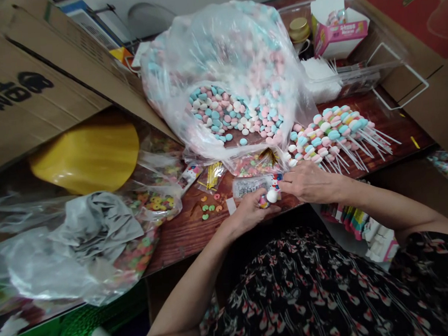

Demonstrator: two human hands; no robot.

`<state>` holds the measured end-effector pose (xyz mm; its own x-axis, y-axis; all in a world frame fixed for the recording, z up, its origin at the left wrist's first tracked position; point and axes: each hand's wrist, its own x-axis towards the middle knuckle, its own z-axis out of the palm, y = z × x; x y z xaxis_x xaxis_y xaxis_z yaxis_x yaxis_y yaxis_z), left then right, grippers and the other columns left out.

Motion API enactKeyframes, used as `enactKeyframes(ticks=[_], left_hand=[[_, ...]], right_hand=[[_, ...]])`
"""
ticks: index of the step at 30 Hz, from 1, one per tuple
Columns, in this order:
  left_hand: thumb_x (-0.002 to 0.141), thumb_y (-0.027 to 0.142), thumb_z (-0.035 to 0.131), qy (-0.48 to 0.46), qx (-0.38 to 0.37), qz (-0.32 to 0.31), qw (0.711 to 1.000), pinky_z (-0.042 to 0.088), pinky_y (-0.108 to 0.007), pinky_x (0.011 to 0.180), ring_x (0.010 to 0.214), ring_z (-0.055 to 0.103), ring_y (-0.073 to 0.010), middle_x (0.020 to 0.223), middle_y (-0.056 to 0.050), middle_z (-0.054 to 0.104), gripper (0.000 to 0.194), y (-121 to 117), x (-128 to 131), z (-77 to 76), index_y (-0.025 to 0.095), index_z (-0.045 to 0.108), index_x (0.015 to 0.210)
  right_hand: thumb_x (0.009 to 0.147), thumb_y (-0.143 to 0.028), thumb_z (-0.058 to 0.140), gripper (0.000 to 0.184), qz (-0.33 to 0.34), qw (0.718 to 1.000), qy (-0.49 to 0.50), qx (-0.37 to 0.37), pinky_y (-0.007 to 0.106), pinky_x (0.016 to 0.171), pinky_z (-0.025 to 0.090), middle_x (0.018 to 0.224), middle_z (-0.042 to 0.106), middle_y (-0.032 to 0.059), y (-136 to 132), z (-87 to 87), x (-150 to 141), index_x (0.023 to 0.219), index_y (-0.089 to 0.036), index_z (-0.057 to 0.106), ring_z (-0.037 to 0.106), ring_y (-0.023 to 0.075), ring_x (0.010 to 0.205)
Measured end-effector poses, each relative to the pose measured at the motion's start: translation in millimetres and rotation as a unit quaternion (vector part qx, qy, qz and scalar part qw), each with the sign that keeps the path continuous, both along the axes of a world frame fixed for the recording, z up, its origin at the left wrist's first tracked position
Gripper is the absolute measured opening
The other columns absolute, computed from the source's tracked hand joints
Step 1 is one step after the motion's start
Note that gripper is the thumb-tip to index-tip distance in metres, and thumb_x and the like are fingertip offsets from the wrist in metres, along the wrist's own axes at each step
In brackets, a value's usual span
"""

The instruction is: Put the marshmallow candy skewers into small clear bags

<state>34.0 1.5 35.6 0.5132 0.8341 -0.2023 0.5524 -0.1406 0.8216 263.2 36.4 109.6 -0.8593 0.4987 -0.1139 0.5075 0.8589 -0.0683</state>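
My left hand (252, 209) is closed at the table's front edge, pinching a small candy with a white rounded end (272, 195), like a marshmallow. Colourful bits show beside its thumb, too small to make out. Just right of it, my right hand (308, 181) has its fingers pressed together on the coloured end of a small printed plastic bag (276, 179). That bag lies among flat clear packets (247, 188) on the table. Marshmallow skewers (334, 133) with white sticks are piled beyond my right hand. Several gummy rings (211, 208) lie loose left of my left hand.
A large clear bag of pastel marshmallows (219, 49) stands open behind my hands. Bags of gummy rings (134, 251) and a grey cloth (96, 225) lie left, beside a cardboard box (31, 87). A clear tray (386, 62) holds a pink box (340, 34) at back right.
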Motion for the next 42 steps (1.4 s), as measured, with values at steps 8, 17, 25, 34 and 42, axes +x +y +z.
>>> enactKeyframes(ticks=[8,17,25,34,42], left_hand=[[0.08,0.029,0.067,0.186,0.142,-0.01,0.972,0.035,-0.026,0.062,0.07,0.057,-0.0184,0.077,-0.003,0.063,0.014,-2,-1,12.7,0.019,0.058,0.085],[0.08,0.04,0.07,0.087,0.091,-0.006,0.992,0.04,-0.026,0.066,0.072,0.059,-0.0175,0.08,-0.002,0.065,0.027,-1,4,3.5,0.018,0.061,0.091],[0.079,0.036,0.07,0.1,0.059,0.03,0.993,0.045,-0.028,0.069,0.075,0.062,-0.0198,0.08,-0.002,0.068,0.021,-7,-12,5.1,0.019,0.066,0.09],[0.071,0.032,0.074,-0.061,0.006,0.111,0.992,0.049,-0.028,0.072,0.074,0.06,-0.0166,0.079,0.001,0.067,0.025,-14,-4,2.6,0.016,0.065,0.089],[0.069,0.009,0.056,-0.136,0.057,0.124,0.981,0.048,-0.027,0.072,0.075,0.058,-0.0157,0.076,-0.001,0.064,0.011,-12,-8,-4.1,0.016,0.061,0.076]], right_hand=[[0.088,-0.009,0.048,0.022,-0.043,0.995,-0.072,-0.056,0.028,0.056,0.02,0.081,0.073,0.0109,-3,7.0,-3,0.098,-0.015,0.067,0.058,0.0154,0.063],[0.09,-0.017,0.05,0.018,-0.019,0.998,-0.038,-0.053,0.027,0.056,0.021,0.079,0.071,0.0089,5,-14.9,-26,0.1,-0.017,0.066,0.06,0.0174,0.069],[0.09,-0.014,0.047,0.018,-0.005,0.997,0.061,-0.036,0.028,0.058,0.025,0.088,0.068,0.0096,0,-24.4,-27,0.1,-0.013,0.062,0.054,0.0149,0.069],[0.084,-0.012,0.051,0.019,0.016,0.979,0.16,-0.129,0.026,0.064,0.033,0.088,0.067,0.0074,2,-28.9,-46,0.099,-0.014,0.063,0.054,0.0149,0.074],[0.084,-0.012,0.05,0.02,0.021,0.986,0.136,-0.089,0.027,0.065,0.033,0.092,0.067,0.0084,-6,-16.4,-67,0.098,-0.013,0.065,0.055,0.0163,0.076]])
